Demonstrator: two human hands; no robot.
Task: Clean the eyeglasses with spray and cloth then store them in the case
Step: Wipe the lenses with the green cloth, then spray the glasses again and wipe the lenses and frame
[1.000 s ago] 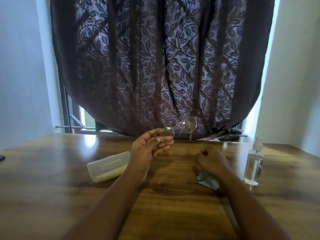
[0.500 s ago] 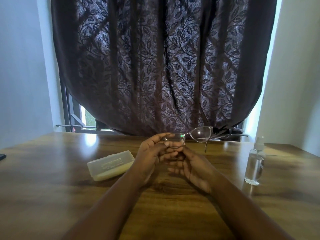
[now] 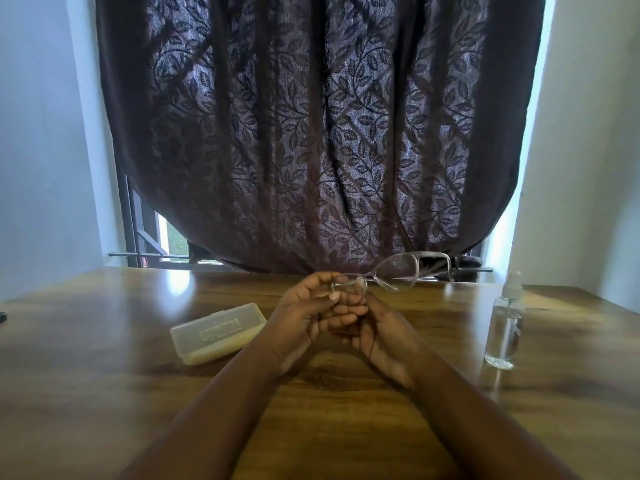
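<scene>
Clear-framed eyeglasses (image 3: 398,271) are held up above the wooden table (image 3: 104,375), at its middle. My left hand (image 3: 304,317) pinches the glasses at the left lens. From the right, my right hand (image 3: 381,334) meets it, its fingers curled against the left fingers and its thumb on the frame. The other lens and a temple stick out to the right. A shut translucent case (image 3: 218,332) lies left of my hands. To the right stands a clear spray bottle (image 3: 504,334). No cloth shows; my right forearm covers the spot where it lay.
A dark leaf-patterned curtain (image 3: 318,133) hangs behind the table's far edge, in front of a window with bars. White walls stand on both sides. A small dark object (image 3: 2,317) lies at the table's left edge.
My right hand left the cloth on the table and rose to join my left hand on the glasses. The glasses turned, so their free lens now points further right.
</scene>
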